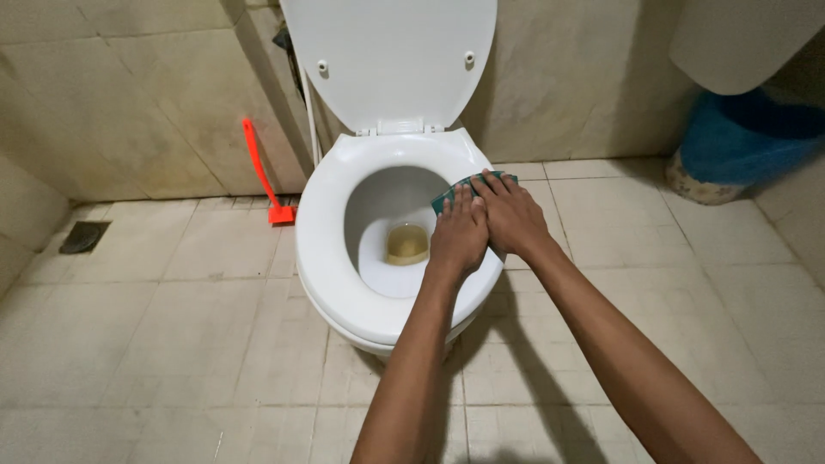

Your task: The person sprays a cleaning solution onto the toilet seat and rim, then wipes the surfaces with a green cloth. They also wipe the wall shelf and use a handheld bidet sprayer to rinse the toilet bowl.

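The head camera looks down at a white toilet point(344, 215) with its seat lid point(391, 60) raised against the wall. The toilet serves here as the landmark.

Both hands lie on the right side of its rim. The left hand point(458, 236) and the right hand point(513, 215) are side by side and touching, with the fingers stretched flat and pointing toward the back of the toilet. Under them is a green scrub pad point(447, 196); only its far edge shows past the fingertips, at the inner edge of the rim. Neither hand is closed around the pad. The palms are open and press it down against the rim, and it seems two hands are used so that more weight comes onto the pad and it does not slip on the smooth surface.

Inside the bowl there is yellowish water point(406, 243) at the bottom.

To the left of the toilet an orange brush point(260, 172) leans against the tiled wall, its head on the floor. Further left is a dark floor drain point(84, 236). To the right of the toilet, well apart, a blue bucket point(739, 142) stands partly under a white basin point(739, 39).
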